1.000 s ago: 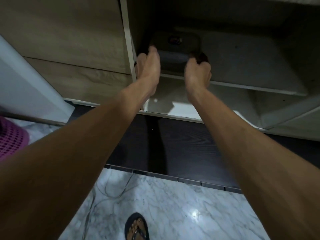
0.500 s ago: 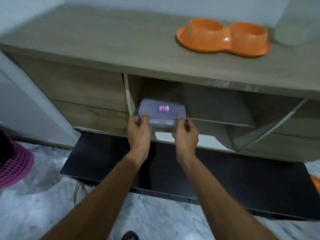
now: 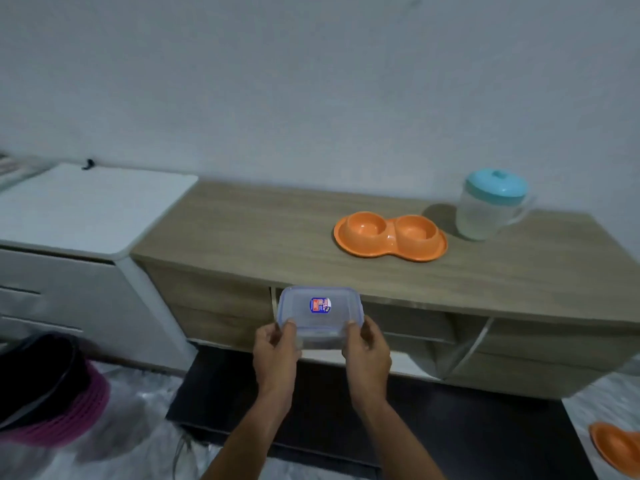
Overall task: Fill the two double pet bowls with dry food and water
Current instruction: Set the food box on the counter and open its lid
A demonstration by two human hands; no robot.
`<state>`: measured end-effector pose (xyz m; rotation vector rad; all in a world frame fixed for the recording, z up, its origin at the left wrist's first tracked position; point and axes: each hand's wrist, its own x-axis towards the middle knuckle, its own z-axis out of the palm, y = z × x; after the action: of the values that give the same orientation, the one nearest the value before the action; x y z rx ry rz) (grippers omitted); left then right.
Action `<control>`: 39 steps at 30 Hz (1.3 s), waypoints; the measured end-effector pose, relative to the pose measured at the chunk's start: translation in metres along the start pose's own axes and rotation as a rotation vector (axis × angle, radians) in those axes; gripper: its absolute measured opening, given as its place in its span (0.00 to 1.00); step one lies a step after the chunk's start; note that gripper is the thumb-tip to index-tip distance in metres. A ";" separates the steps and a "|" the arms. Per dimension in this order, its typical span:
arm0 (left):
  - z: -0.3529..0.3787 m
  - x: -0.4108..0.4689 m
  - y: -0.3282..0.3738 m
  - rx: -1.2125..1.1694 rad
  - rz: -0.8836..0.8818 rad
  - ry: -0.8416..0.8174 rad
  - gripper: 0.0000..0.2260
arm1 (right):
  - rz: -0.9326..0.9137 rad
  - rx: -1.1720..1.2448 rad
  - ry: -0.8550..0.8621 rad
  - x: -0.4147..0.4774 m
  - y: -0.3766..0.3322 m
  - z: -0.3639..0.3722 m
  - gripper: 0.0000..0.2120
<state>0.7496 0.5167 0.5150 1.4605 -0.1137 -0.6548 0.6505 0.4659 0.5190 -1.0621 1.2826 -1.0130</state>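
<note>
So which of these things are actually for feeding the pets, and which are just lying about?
For the job:
- lidded plastic container, held in the left hand and right hand
- orange double bowl on the cabinet
- second orange bowl on the floor, partly cut off
- lidded jug

Lying about:
- pink basket
- white unit

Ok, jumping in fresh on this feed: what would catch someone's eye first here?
The orange double pet bowl on the wooden cabinet top, both cups looking empty, with a lidded clear jug just to its right. Low and centre, the left hand and right hand hold a clear lidded container by its near corners, in front of the cabinet's open shelf. Another orange bowl's edge peeks in on the floor at bottom right.
</note>
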 end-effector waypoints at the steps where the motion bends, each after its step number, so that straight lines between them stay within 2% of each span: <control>1: 0.002 -0.001 0.013 -0.003 0.004 -0.008 0.03 | -0.013 -0.002 -0.003 -0.001 -0.012 0.002 0.08; 6: 0.020 0.018 0.064 0.022 0.052 -0.053 0.05 | -0.066 -0.023 -0.028 0.009 -0.066 0.018 0.14; 9: 0.032 0.040 0.087 0.036 0.082 -0.068 0.04 | -0.089 -0.001 -0.037 0.025 -0.088 0.038 0.10; 14: 0.050 0.092 0.110 0.023 0.063 -0.049 0.04 | -0.076 -0.021 -0.037 0.065 -0.107 0.077 0.15; 20: 0.066 0.170 0.118 0.091 -0.021 -0.034 0.04 | 0.017 -0.095 -0.024 0.115 -0.110 0.135 0.07; 25: 0.074 0.225 0.129 0.160 -0.027 -0.042 0.09 | 0.085 -0.148 -0.010 0.155 -0.102 0.178 0.14; 32: 0.083 0.274 0.124 0.244 -0.074 -0.065 0.10 | 0.134 -0.273 -0.003 0.188 -0.091 0.201 0.13; 36: 0.084 0.285 0.122 0.318 -0.120 -0.098 0.10 | 0.104 -0.349 0.002 0.199 -0.090 0.199 0.11; 39: 0.084 0.284 0.126 0.416 -0.142 -0.167 0.08 | 0.057 -0.459 0.053 0.206 -0.094 0.196 0.13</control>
<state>0.9885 0.3043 0.5561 1.8220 -0.2917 -0.9080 0.8544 0.2513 0.5645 -1.3393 1.6258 -0.7211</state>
